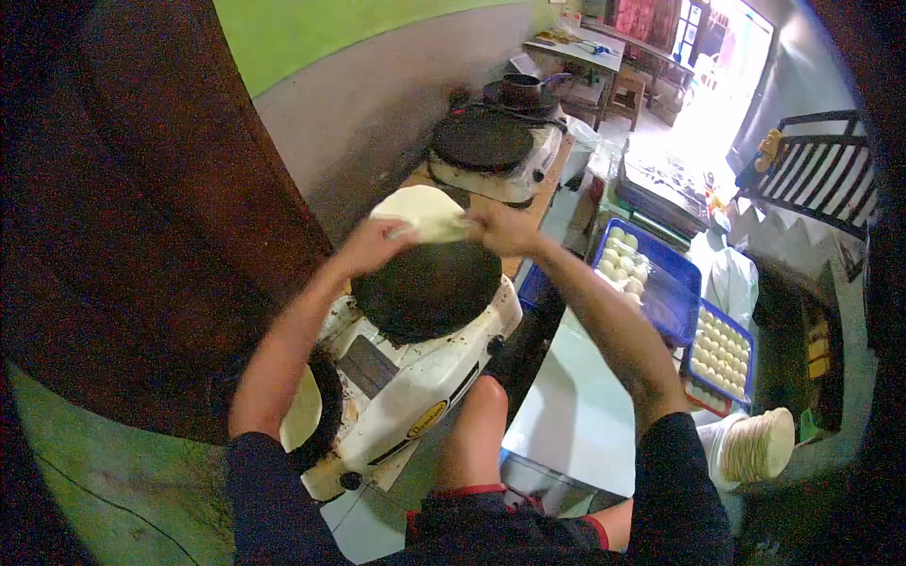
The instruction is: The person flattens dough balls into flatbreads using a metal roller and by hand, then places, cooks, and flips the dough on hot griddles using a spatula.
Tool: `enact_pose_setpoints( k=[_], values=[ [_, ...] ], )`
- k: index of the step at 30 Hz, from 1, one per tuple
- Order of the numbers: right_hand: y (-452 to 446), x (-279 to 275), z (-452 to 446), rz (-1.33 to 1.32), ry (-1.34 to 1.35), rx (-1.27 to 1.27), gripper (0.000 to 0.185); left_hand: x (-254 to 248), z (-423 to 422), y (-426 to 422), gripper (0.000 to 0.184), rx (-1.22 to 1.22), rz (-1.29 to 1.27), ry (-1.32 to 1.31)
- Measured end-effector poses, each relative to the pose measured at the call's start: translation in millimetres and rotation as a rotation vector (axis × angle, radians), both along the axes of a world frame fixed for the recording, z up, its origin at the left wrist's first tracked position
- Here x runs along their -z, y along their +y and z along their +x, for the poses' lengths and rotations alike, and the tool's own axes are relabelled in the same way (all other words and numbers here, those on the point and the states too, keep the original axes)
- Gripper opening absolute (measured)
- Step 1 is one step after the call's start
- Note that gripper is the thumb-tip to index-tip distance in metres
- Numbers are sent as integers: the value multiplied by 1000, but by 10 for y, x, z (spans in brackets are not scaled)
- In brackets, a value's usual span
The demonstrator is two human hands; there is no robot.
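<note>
A thin, pale round flatbread [422, 206] is stretched between my two hands, raised over the far edge of a black flat pan [429, 297]. My left hand [377, 245] pinches its near left edge. At the right edge, my right hand [500, 229] has its fingers closed on it, slightly blurred. The pan's dark surface is bare and sits on a stained white stove [439, 387]. Below my left forearm, another flatbread [303, 415] lies in a second black pan [328, 401], partly hidden by that arm.
Farther back stand another stove with a black pan [484, 141] and a saucepan [521, 91]. To the right are a blue tray [675, 283] holding pale dough balls, a second tray [725, 354] of dough balls, a stack of flatbreads [760, 448] and a white surface [576, 406].
</note>
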State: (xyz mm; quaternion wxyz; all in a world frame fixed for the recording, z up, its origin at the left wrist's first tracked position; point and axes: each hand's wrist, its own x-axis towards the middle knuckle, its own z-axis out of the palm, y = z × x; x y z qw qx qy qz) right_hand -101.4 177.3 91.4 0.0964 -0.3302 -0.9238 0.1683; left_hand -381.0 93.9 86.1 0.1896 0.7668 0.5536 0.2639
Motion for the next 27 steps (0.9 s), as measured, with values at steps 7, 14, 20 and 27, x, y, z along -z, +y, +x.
enact_pose_setpoints(
  k=[7,14,20,27],
  values=[
    [-281,1446,129,-98,40,-206,48,806,-31,-773,43,163,-152,246],
    [144,1707,-863,133,-142,61,63,1860,276,499,54,-281,-30,350],
    [125,1710,-510,301,-44,-84,59,1469,411,177,59,-189,-92,298],
    [-787,1222,-40,161,-263,-243,51,1515,159,-302,69,-58,-165,408]
  ],
)
